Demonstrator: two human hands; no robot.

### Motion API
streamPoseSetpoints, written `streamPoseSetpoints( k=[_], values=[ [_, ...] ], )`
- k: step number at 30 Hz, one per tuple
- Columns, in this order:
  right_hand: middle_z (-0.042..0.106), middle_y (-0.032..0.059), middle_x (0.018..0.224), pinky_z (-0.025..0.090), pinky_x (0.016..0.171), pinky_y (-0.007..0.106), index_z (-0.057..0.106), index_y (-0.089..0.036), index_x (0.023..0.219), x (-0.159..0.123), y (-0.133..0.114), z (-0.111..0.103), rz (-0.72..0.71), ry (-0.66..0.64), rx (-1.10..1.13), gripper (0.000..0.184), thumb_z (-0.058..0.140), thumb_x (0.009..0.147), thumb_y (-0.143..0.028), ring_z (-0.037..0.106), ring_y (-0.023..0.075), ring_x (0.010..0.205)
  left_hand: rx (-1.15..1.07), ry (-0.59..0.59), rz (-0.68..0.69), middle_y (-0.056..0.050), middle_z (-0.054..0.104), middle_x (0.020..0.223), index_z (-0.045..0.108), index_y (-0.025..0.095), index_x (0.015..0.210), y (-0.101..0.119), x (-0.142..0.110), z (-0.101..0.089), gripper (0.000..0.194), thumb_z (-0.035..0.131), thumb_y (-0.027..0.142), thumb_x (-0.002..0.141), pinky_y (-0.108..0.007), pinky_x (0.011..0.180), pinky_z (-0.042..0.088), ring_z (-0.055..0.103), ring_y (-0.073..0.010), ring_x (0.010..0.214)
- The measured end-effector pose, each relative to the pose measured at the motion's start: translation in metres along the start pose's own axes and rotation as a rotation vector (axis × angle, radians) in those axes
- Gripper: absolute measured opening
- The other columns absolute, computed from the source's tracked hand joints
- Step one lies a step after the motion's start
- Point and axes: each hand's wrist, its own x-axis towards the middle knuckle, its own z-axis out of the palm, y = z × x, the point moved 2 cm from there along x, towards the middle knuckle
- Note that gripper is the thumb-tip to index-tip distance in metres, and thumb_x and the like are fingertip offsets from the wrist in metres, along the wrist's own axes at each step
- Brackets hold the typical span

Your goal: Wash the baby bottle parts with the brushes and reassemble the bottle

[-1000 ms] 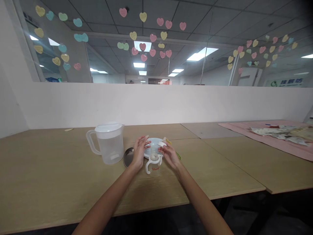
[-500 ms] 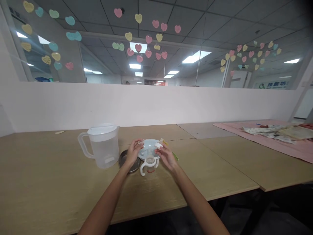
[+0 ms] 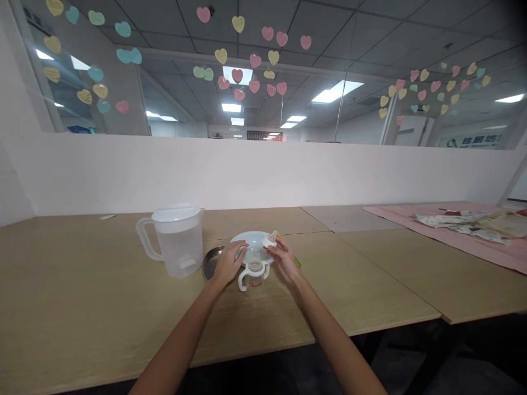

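Observation:
My right hand (image 3: 284, 260) is closed on a white bottle collar with a teat (image 3: 269, 240), held over the right side of a pale blue plate (image 3: 251, 237). At the plate's left side, my left hand (image 3: 229, 263) has bent fingers around something clear, too hidden to name. Between my hands, nearer to me, a clear baby bottle (image 3: 254, 278) stands upright and uncapped. White handles (image 3: 242, 281) curve out from its neck, and red lettering marks its front. A round metal dish (image 3: 209, 264) lies partly under my left hand.
A lidded translucent pitcher (image 3: 180, 249) stands to the left of the dish. Some green thing (image 3: 298, 263) shows beside my right hand. Papers (image 3: 465, 224) lie on a pink cloth (image 3: 395, 215) at the far right. The table's front edge runs below my forearms.
My left hand has lowered towards the plate's left side with its clear piece. My right hand has turned the collar, so the teat now shows pointing up. The view has shifted slightly.

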Motion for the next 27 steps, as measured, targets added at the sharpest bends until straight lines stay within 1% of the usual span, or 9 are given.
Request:
streamPoseSetpoints(
  k=[3, 6, 8, 10, 13, 17, 20, 24, 27],
  values=[
    [0.064, 0.0004, 0.091, 0.052, 0.065, 0.028, 0.065, -0.021, 0.091, 0.004, 0.0, 0.002, -0.027, 0.006, -0.089, 0.036, 0.075, 0.057, -0.026, 0.059, 0.0167, 0.079, 0.094, -0.013, 0.073, -0.006, 0.069, 0.099, 0.07, 0.024, 0.09, 0.011, 0.006, -0.007, 0.021, 0.056, 0.037, 0.08, -0.037, 0.097, 0.037, 0.058, -0.0251, 0.1],
    [0.063, 0.0007, 0.083, 0.051, 0.058, 0.029, 0.063, -0.022, 0.096, 0.013, -0.007, 0.016, 0.002, -0.131, -0.119, 0.033, 0.066, 0.064, -0.031, 0.059, 0.0173, 0.071, 0.213, -0.021, 0.157, -0.006, 0.069, 0.1, 0.067, 0.024, 0.097, 0.029, 0.022, -0.012, 0.024, 0.052, 0.036, 0.083, -0.033, 0.09, 0.04, 0.06, -0.0234, 0.096],
    [0.062, -0.0001, 0.075, 0.048, 0.049, 0.027, 0.06, -0.022, 0.095, 0.021, -0.018, 0.033, 0.024, -0.239, -0.121, 0.031, 0.058, 0.067, -0.034, 0.058, 0.0167, 0.061, 0.228, 0.011, 0.171, -0.006, 0.069, 0.098, 0.064, 0.023, 0.103, 0.044, 0.036, -0.014, 0.027, 0.049, 0.037, 0.085, -0.03, 0.082, 0.043, 0.061, -0.0216, 0.09],
    [0.056, -0.0028, 0.064, 0.04, 0.038, 0.023, 0.056, -0.022, 0.088, 0.028, -0.033, 0.054, 0.034, -0.307, -0.122, 0.026, 0.053, 0.066, -0.036, 0.053, 0.0144, 0.049, 0.24, 0.007, 0.155, -0.004, 0.069, 0.088, 0.061, 0.023, 0.107, 0.06, 0.049, -0.014, 0.03, 0.046, 0.04, 0.087, -0.027, 0.07, 0.043, 0.062, -0.0191, 0.077],
    [0.047, -0.0055, 0.054, 0.025, 0.03, 0.018, 0.049, -0.021, 0.079, 0.035, -0.055, 0.086, -0.019, -0.331, -0.15, 0.022, 0.048, 0.062, -0.035, 0.045, 0.0116, 0.039, 0.275, 0.004, 0.131, -0.002, 0.065, 0.069, 0.06, 0.021, 0.09, 0.084, 0.061, -0.013, 0.033, 0.036, 0.042, 0.091, -0.024, 0.058, 0.037, 0.059, -0.0165, 0.061],
    [0.04, -0.0069, 0.053, 0.018, 0.033, 0.016, 0.045, -0.02, 0.072, 0.032, -0.075, 0.117, -0.102, -0.265, -0.185, 0.018, 0.044, 0.056, -0.029, 0.031, 0.0063, 0.038, 0.394, 0.026, 0.136, 0.0, 0.057, 0.058, 0.053, 0.02, 0.07, 0.106, 0.066, -0.016, 0.036, 0.037, 0.047, 0.088, -0.023, 0.052, 0.029, 0.052, -0.0147, 0.052],
    [0.038, -0.0066, 0.056, 0.016, 0.037, 0.016, 0.044, -0.02, 0.072, 0.026, -0.08, 0.13, -0.18, -0.215, -0.227, 0.018, 0.049, 0.06, -0.032, 0.027, 0.0058, 0.043, 0.369, 0.1, 0.14, 0.0, 0.055, 0.056, 0.047, 0.02, 0.066, 0.111, 0.068, -0.015, 0.037, 0.037, 0.048, 0.087, -0.023, 0.051, 0.026, 0.049, -0.0135, 0.05],
    [0.036, -0.005, 0.059, 0.028, 0.042, 0.018, 0.043, -0.02, 0.066, 0.029, -0.078, 0.138, -0.248, -0.05, -0.234, 0.033, 0.051, 0.073, -0.052, 0.034, 0.0083, 0.051, 0.279, 0.188, 0.161, 0.002, 0.049, 0.051, 0.044, 0.02, 0.061, 0.104, 0.075, -0.008, 0.036, 0.04, 0.044, 0.087, -0.023, 0.05, 0.025, 0.044, -0.0114, 0.046],
    [0.035, -0.0056, 0.057, 0.032, 0.046, 0.019, 0.04, -0.02, 0.061, 0.04, -0.073, 0.137, -0.248, 0.08, -0.171, 0.042, 0.055, 0.071, -0.058, 0.035, 0.0083, 0.052, 0.219, 0.222, 0.201, 0.003, 0.046, 0.049, 0.045, 0.02, 0.058, 0.095, 0.082, -0.002, 0.034, 0.042, 0.038, 0.087, -0.023, 0.049, 0.026, 0.04, -0.01, 0.044]
  ],
)
